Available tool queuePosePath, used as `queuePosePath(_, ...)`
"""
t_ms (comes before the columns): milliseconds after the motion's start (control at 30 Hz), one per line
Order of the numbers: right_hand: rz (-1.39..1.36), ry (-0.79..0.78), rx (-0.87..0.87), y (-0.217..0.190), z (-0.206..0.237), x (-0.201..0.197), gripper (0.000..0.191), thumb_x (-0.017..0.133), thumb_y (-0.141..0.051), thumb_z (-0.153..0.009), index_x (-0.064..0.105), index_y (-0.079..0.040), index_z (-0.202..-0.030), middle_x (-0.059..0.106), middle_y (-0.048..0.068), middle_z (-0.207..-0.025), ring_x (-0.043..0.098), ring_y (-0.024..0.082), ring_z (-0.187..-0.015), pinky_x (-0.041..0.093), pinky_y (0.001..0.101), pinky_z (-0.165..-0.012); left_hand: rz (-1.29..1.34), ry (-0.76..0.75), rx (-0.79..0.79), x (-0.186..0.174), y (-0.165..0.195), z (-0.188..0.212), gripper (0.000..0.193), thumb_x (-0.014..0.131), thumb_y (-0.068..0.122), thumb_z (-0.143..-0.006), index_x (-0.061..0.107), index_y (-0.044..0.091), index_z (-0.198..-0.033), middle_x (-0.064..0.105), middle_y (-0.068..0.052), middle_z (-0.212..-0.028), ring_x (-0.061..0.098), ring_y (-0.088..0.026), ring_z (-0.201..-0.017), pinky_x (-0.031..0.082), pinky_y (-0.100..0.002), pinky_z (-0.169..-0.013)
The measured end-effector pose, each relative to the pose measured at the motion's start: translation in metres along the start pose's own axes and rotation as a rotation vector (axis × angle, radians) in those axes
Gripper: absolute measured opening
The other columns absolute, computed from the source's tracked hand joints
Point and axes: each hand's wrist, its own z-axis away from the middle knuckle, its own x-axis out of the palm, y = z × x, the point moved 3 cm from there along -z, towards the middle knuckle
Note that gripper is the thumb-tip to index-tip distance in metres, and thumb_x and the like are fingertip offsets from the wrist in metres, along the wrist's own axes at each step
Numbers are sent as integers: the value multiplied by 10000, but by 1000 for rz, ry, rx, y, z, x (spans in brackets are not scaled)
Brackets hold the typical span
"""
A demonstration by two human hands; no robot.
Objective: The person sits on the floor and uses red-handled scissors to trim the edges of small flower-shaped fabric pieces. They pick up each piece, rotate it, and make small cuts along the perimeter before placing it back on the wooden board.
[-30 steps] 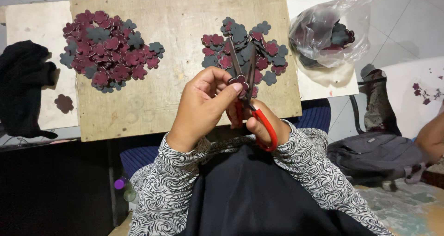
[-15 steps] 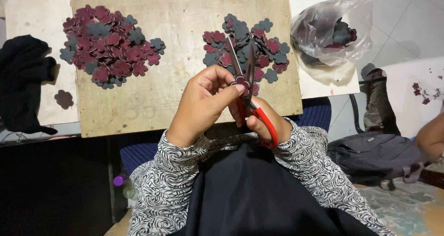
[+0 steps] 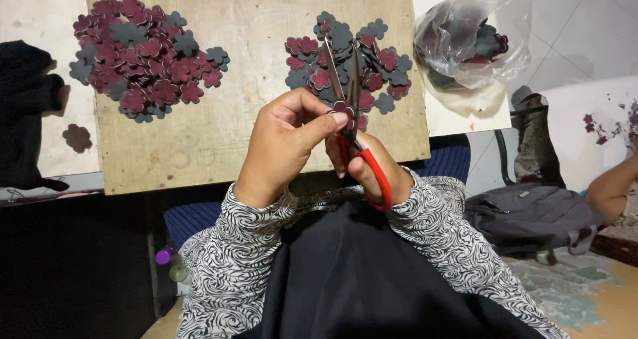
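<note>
— What is held by the right hand (image 3: 372, 169)?

— A pair of red-handled scissors (image 3: 351, 113) is gripped there, the fingers clenched through the handle. The blades are pointed up and away from the body, parted in a narrow V.

— And the left hand (image 3: 286, 146)?

— A small dark-red flower-shaped cutout (image 3: 344, 108) is pinched between its thumb and fingertips. The cutout is held just where the blades cross, so it lies directly above the right hand's grip and touches the blades; whether it is already caught between them cannot be told for certain, since the thumb covers part of it.

— Which way is the long axis set?

— The scissors are aligned almost upright in the view, leaning slightly left at the tips. The left hand is the nearer one to the cutout.

— What lies beyond?

— A wooden board (image 3: 252, 139) is laid on the bench, with a large pile of cutouts (image 3: 139, 56) at its left and a smaller pile (image 3: 379, 73) behind the blades. A plastic bag (image 3: 472, 40) is set to the right.
</note>
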Motion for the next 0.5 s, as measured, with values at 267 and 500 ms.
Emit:
queuePosePath(267,-12,14,18,3,2,0,780,449,-857,-932,490,-78,-925,450,-15,-815,453,88,-729,410,245,-653,40,-12,-19,1,1,0,113,733,62,-949,631,20,-927,739,-64,-866,681,-101,-753,568,-262,-694)
queuePosePath(500,-134,29,70,4,5,0,740,550,-820,-907,494,-83,-952,450,-20,-847,445,79,-740,424,236,-651,50,-26,-11,2,3,0,108,693,68,-986,603,22,-947,727,-65,-873,673,-101,-747,571,-270,-694)
